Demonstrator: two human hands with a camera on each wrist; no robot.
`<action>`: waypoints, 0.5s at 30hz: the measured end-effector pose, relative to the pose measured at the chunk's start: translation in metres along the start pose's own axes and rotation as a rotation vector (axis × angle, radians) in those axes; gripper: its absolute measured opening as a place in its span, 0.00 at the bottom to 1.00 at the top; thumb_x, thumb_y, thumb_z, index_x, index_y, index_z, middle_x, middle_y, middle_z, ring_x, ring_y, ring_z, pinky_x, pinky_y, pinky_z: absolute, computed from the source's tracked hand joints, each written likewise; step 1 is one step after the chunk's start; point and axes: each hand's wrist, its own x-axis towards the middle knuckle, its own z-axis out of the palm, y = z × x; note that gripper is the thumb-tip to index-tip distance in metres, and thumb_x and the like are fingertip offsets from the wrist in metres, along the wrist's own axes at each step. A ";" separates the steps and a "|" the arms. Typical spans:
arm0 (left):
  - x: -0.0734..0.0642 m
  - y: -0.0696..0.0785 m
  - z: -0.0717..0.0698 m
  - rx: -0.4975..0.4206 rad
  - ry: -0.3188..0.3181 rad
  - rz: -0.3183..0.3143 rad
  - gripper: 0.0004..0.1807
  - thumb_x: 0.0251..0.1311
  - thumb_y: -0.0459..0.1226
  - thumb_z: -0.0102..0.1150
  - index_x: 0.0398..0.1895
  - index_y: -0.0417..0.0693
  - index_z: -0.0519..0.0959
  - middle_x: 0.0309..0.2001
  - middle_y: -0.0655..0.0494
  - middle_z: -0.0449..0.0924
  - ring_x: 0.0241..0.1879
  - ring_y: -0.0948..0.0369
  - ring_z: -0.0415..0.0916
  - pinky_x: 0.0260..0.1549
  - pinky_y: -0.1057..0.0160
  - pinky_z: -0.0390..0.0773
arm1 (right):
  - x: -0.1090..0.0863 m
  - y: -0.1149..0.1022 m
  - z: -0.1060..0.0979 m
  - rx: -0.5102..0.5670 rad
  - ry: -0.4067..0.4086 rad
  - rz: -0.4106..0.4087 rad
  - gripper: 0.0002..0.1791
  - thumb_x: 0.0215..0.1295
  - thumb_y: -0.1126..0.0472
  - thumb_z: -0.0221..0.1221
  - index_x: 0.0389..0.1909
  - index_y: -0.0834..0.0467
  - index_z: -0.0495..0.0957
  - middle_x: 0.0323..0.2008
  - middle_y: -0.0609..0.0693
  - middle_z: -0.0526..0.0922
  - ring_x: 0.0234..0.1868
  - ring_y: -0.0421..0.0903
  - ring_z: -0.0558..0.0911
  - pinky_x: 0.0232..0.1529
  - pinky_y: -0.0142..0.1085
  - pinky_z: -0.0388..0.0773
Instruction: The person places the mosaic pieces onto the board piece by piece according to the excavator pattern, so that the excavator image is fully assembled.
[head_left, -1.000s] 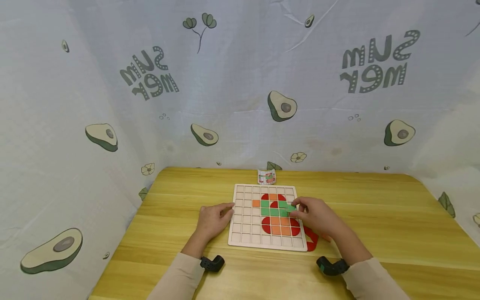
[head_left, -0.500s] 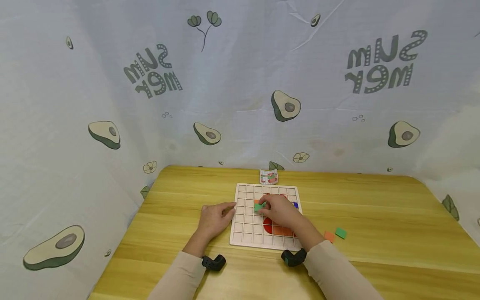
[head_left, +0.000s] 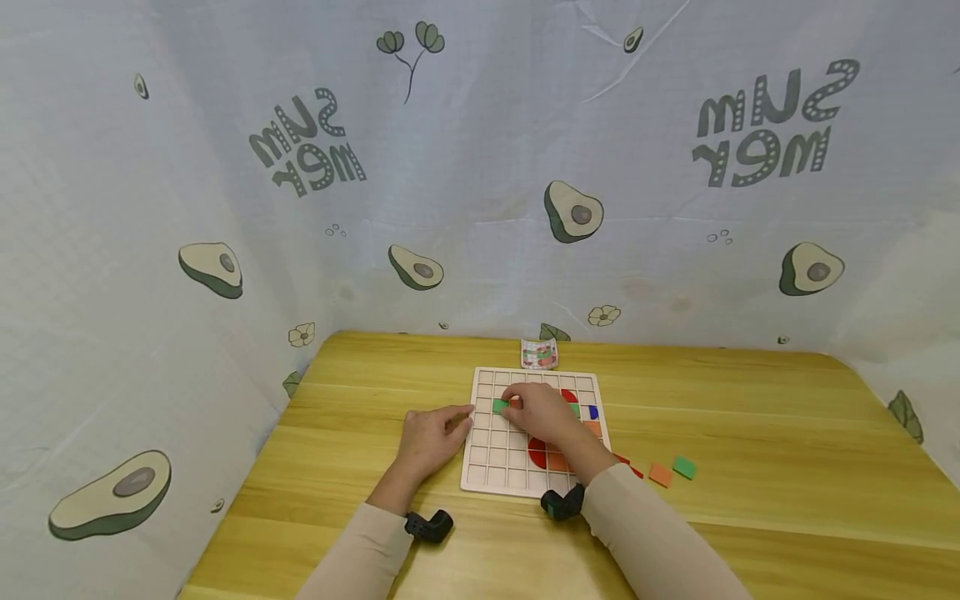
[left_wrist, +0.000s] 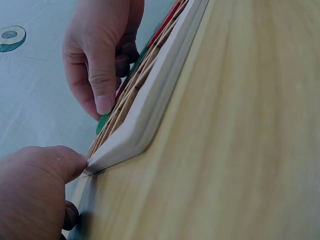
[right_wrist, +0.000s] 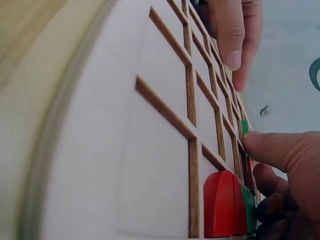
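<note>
A pale wooden grid board [head_left: 474, 479] lies on the table. My right hand [head_left: 542, 412] reaches over its upper half and pinches a green square tile [head_left: 500, 406] between thumb and fingers, over a cell near the left side. In the right wrist view the thumb lies on the green tile [right_wrist: 245, 126]. Beside the fingertips an orange tile [head_left: 515, 403] partly shows. My left hand [head_left: 429, 440] touches the board's left edge with thumb and index finger. A red rounded piece [head_left: 537, 453] sits in the grid; other pieces are hidden under my right hand.
Right of the board lie an orange tile [head_left: 660, 475] and a green tile [head_left: 684, 467], with a red piece [head_left: 630, 467] by its edge. A blue piece [head_left: 593, 412] sits near the board's right side. A small pattern card [head_left: 539, 354] stands behind the board.
My right hand has carried a green tile leftward across the board from its right side. The loose orange and green tiles have come fully into sight. My left hand stays at the edge.
</note>
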 end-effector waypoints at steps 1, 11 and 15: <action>0.000 0.000 0.000 -0.001 0.001 0.002 0.17 0.71 0.51 0.58 0.58 0.64 0.85 0.14 0.70 0.68 0.21 0.70 0.66 0.41 0.59 0.59 | 0.000 0.000 0.000 -0.002 0.004 0.002 0.11 0.67 0.54 0.67 0.48 0.51 0.86 0.30 0.45 0.81 0.31 0.43 0.74 0.35 0.37 0.72; 0.000 -0.001 0.001 0.008 0.001 0.002 0.17 0.70 0.50 0.58 0.58 0.64 0.85 0.15 0.69 0.70 0.22 0.70 0.68 0.41 0.59 0.60 | -0.006 0.002 -0.002 0.056 0.021 0.014 0.12 0.69 0.56 0.65 0.51 0.50 0.84 0.30 0.45 0.81 0.29 0.42 0.75 0.34 0.37 0.72; 0.001 -0.001 0.001 0.000 0.007 0.004 0.16 0.70 0.50 0.59 0.58 0.64 0.85 0.16 0.69 0.73 0.23 0.71 0.70 0.42 0.58 0.60 | -0.013 0.008 -0.011 0.083 0.044 0.015 0.14 0.69 0.55 0.64 0.53 0.51 0.84 0.28 0.45 0.78 0.27 0.43 0.73 0.31 0.36 0.70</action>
